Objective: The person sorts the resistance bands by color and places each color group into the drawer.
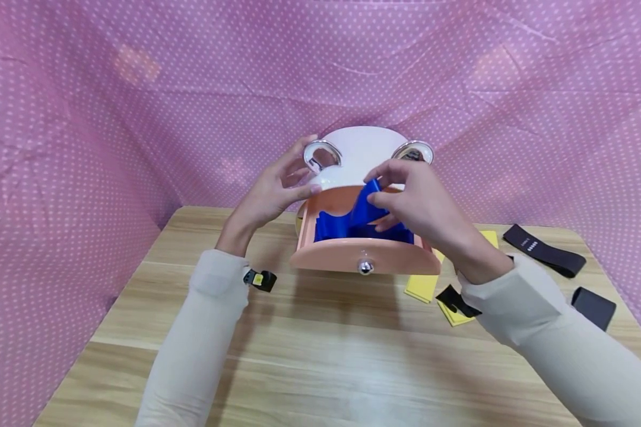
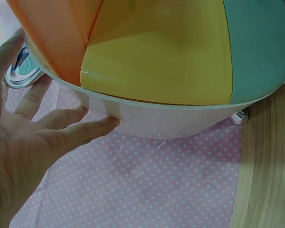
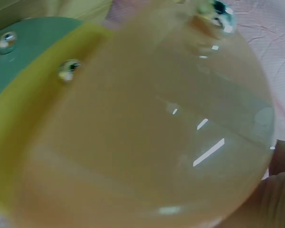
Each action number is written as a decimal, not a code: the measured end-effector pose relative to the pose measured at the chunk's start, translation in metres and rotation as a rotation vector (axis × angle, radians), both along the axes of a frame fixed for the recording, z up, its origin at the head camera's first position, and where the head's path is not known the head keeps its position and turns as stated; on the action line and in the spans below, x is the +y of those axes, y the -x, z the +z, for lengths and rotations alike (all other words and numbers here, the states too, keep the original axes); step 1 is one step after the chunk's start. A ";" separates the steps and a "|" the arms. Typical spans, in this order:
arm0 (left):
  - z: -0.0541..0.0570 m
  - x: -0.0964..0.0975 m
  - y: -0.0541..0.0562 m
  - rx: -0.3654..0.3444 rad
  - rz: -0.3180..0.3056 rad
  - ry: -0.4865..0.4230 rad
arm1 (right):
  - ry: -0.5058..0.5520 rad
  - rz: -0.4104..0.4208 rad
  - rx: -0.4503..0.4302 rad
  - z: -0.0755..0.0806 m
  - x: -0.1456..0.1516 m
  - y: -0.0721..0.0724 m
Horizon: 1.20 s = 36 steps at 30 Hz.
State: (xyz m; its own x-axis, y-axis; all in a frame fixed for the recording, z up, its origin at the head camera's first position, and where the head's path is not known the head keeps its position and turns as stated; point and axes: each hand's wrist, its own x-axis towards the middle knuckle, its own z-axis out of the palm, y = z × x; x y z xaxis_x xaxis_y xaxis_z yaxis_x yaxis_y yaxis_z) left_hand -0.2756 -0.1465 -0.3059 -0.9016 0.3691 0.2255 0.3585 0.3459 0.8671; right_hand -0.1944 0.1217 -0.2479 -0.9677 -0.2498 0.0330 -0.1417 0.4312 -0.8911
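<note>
A small white drawer cabinet (image 1: 368, 139) with round silver ears (image 1: 426, 153) stands on the table, its orange top drawer (image 1: 326, 256) pulled out. Blue resistance band (image 1: 330, 228) material lies folded inside the drawer. Between thumb and fingers, my right hand (image 1: 427, 204) pinches a raised part of it (image 1: 367, 204) above the drawer. My left hand (image 1: 267, 196) rests on the cabinet's left side by the ear, fingers spread along the white shell in the left wrist view. The orange drawer front (image 3: 133, 123) fills most of the right wrist view, where the blue band is hidden.
Yellow bands (image 1: 421, 287) lie right of the cabinet, partly under my right forearm. Farther right are a black printed band (image 1: 545, 252) and a dark grey one (image 1: 594, 307). Below the orange drawer sit a yellow drawer (image 2: 156, 52) and a green drawer (image 2: 261, 47). Pink dotted cloth (image 1: 246, 89) hangs behind.
</note>
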 end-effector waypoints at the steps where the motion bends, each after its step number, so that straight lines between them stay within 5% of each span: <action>1: 0.000 0.000 0.000 0.000 -0.001 0.000 | -0.013 -0.003 0.000 -0.003 0.002 -0.001; 16: 0.000 -0.004 -0.001 0.001 -0.001 -0.017 | -0.374 -0.085 0.187 -0.022 0.017 -0.003; 22: 0.001 -0.004 -0.001 0.002 0.005 -0.015 | -0.420 -0.073 0.158 -0.022 0.021 -0.004; 29: 0.001 -0.001 0.000 0.021 -0.009 -0.009 | -0.352 -0.083 0.117 -0.019 0.035 -0.012; 36: -0.001 0.000 0.000 -0.003 -0.001 -0.007 | -0.349 -0.122 0.226 -0.021 0.046 -0.027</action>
State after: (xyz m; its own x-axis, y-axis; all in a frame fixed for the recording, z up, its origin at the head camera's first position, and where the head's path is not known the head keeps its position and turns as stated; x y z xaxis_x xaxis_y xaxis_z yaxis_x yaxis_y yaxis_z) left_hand -0.2755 -0.1467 -0.3067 -0.9017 0.3688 0.2255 0.3566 0.3397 0.8703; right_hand -0.1673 0.1675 -0.2687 -0.9691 -0.1676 0.1812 -0.2456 0.7271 -0.6411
